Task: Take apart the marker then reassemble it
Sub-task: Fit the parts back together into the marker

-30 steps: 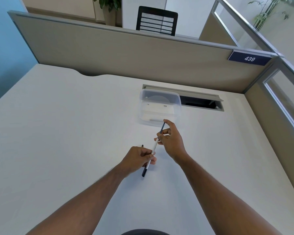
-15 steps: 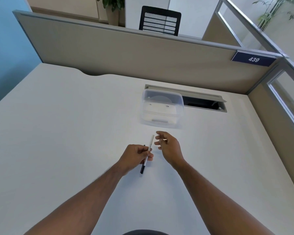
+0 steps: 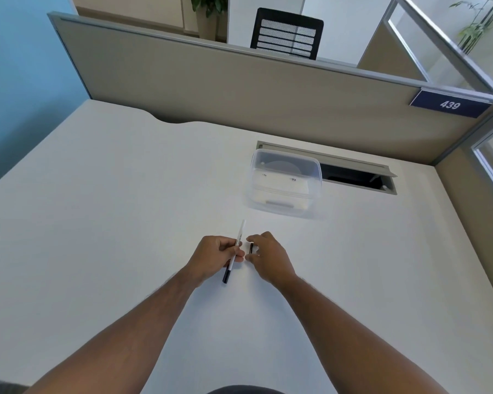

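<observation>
My left hand (image 3: 215,255) grips a thin marker (image 3: 240,233) around its middle, just above the white desk (image 3: 125,223). The marker's white barrel points away from me and its black end (image 3: 226,277) points toward me. The far end of the barrel is bare and white. Right beside it, my right hand (image 3: 269,258) pinches a short black cap (image 3: 251,248) between thumb and fingers, close to the desk surface. The cap is off the barrel, a small gap to its right.
A clear plastic container (image 3: 315,191) stands on the desk just beyond my hands. Behind it is an open cable hatch (image 3: 356,176) in the desk. A beige partition (image 3: 239,95) closes off the back and the right side.
My right hand pulled the dark cap off the far end of the marker and brought it down beside my left hand. The left hand kept hold of the barrel.
</observation>
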`<state>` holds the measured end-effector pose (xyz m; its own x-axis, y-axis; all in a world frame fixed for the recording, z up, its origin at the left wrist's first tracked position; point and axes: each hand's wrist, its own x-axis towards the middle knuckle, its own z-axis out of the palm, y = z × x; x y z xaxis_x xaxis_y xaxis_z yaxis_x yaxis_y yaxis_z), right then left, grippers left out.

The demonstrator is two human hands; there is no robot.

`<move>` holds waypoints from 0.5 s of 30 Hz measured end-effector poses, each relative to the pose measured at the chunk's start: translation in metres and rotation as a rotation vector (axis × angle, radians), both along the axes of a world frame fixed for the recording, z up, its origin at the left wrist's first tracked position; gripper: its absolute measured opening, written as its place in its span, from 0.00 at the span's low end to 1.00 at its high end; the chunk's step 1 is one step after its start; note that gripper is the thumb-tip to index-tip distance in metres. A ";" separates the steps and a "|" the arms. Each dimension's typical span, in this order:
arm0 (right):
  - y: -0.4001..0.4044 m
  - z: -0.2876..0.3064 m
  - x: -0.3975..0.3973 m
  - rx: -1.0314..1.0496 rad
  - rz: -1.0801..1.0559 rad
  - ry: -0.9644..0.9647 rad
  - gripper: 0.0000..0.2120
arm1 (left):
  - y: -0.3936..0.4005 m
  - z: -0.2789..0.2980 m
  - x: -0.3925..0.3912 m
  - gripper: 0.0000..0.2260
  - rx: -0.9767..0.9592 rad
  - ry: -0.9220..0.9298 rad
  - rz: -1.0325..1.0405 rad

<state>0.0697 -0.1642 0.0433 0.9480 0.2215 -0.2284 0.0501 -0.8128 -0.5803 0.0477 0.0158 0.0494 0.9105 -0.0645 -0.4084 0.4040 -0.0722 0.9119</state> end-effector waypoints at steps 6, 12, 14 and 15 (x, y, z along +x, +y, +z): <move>-0.004 -0.004 -0.003 -0.093 0.078 -0.055 0.08 | 0.003 -0.005 0.001 0.07 0.013 0.028 0.015; -0.018 -0.005 -0.007 -0.124 0.015 -0.062 0.06 | -0.005 -0.004 0.004 0.07 0.002 0.035 -0.004; -0.024 -0.007 -0.010 -0.157 0.027 -0.085 0.06 | -0.008 -0.003 0.004 0.07 -0.004 0.035 -0.008; -0.027 -0.009 -0.011 -0.173 0.037 -0.091 0.06 | -0.010 -0.003 0.004 0.07 -0.005 0.033 -0.011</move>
<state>0.0584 -0.1914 0.0347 0.9584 0.2215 -0.1802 0.1275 -0.8967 -0.4238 0.0519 0.0058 0.0469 0.8958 -0.0770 -0.4378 0.4329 -0.0723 0.8985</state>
